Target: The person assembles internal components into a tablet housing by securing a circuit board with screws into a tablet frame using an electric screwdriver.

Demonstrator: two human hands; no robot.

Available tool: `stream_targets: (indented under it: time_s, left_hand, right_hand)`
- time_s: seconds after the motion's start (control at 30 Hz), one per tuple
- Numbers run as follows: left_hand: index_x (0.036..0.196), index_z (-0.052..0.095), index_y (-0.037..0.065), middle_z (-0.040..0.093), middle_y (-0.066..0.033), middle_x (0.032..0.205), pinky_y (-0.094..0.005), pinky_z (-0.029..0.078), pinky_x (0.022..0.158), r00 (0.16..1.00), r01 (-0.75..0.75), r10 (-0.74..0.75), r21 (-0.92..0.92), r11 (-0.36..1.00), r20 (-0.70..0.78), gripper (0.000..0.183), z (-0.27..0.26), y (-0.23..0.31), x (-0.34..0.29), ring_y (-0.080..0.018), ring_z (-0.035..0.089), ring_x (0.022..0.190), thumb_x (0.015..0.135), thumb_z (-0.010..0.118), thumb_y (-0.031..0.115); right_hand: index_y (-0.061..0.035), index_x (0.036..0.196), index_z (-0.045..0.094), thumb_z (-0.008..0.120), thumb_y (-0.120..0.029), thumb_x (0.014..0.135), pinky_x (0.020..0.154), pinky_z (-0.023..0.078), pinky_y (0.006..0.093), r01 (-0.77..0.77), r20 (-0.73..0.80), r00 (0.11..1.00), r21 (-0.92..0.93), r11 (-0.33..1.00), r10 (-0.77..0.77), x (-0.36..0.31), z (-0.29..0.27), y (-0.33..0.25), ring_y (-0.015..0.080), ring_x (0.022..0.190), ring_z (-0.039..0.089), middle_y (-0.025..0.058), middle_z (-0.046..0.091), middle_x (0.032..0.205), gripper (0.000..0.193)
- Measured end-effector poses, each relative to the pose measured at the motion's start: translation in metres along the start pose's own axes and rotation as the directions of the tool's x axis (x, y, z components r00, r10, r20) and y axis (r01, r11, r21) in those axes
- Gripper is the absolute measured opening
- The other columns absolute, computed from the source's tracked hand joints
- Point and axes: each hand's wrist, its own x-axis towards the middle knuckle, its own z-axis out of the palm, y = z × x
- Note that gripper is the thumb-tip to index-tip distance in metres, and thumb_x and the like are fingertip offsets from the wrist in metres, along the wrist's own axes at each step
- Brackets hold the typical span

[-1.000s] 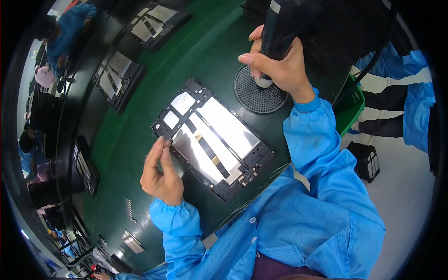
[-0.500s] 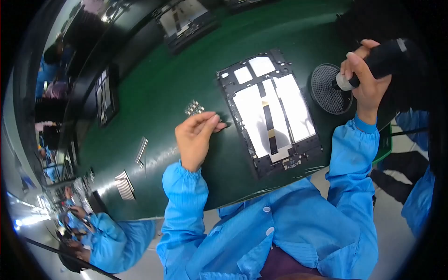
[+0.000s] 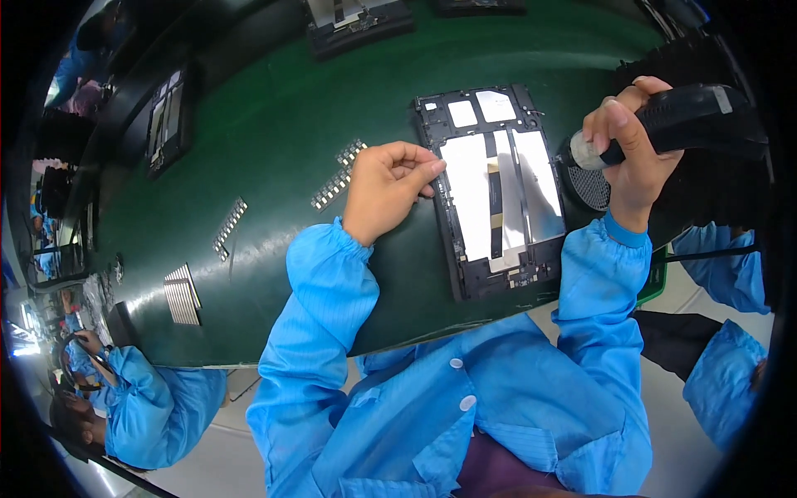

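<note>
An opened tablet [image 3: 469,203], black-framed with silvery white panels and a dark ribbon cable, lies on the green table before me. My left hand [image 3: 386,187] is closed in a pinch at its upper left edge; whatever the fingertips hold is too small to make out. My right hand [image 3: 635,153] grips a black electric screwdriver [image 3: 697,116] with a pale collar, its tip just off the tablet's right side. Partly hidden below that tool is a round black dimpled dish [image 3: 591,187]. Strips of small metal parts [image 3: 332,189] lie beside my left hand.
Another strip of parts [image 3: 230,228] and a ribbed stack [image 3: 181,296] lie farther left. More opened tablets [image 3: 166,124] stand at the far left and along the back [image 3: 361,25]. Blue-clad people are at the left [image 3: 162,415] and right [image 3: 735,365]. A green bin [image 3: 653,286] sits below the table edge.
My left hand has moved from beside the parts strips to the tablet's left edge. The screwdriver has come closer to the tablet, away from over the dish. The view has shifted slightly.
</note>
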Motion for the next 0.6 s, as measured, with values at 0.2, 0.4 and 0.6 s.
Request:
stream_targets:
  time_s: [0.2, 0.4, 0.6]
  left_hand:
    - [0.087, 0.063, -0.006, 0.063, -0.0054, 0.068, -0.0182, 0.045, 0.051, 0.996, -0.069, 0.073, 0.078, 0.995, -0.055, 0.017, 0.004, -0.008, 0.002, -0.0054, 0.056, 0.057, 0.079, 0.069, 0.008]
    - [0.084, 0.063, -0.005, 0.062, -0.0049, 0.065, -0.0187, 0.044, 0.047, 0.988, -0.110, 0.121, 0.108, 0.988, -0.098, 0.019, 0.005, -0.013, 0.006, -0.0054, 0.056, 0.055, 0.076, 0.072, 0.009]
    - [0.081, 0.061, -0.003, 0.063, -0.0068, 0.068, -0.0190, 0.046, 0.043, 0.989, 0.141, -0.144, 0.080, 0.987, 0.020, 0.018, -0.005, 0.004, 0.016, -0.0095, 0.060, 0.055, 0.075, 0.072, 0.010]
  right_hand:
    - [-0.0032, 0.104, 0.056, 0.071, -0.009, 0.076, 0.053, 0.049, 0.0254, -0.001, 0.024, 1.000, 0.015, 1.000, 0.001, -0.002, 0.021, -0.001, 0.0143, 0.051, 0.058, 0.0050, 0.058, 0.061, 0.033]
    - [0.0040, 0.111, 0.043, 0.060, -0.001, 0.080, 0.048, 0.046, 0.0276, -0.034, 0.150, 0.988, -0.021, 0.999, 0.037, -0.001, 0.064, -0.003, 0.0152, 0.048, 0.053, 0.0064, 0.052, 0.060, 0.036]
    - [0.0035, 0.103, 0.049, 0.070, 0.002, 0.073, 0.048, 0.044, 0.0227, -0.093, 0.177, 0.980, 0.032, 0.995, 0.086, -0.001, 0.100, 0.019, 0.0109, 0.050, 0.056, 0.0058, 0.058, 0.062, 0.036]
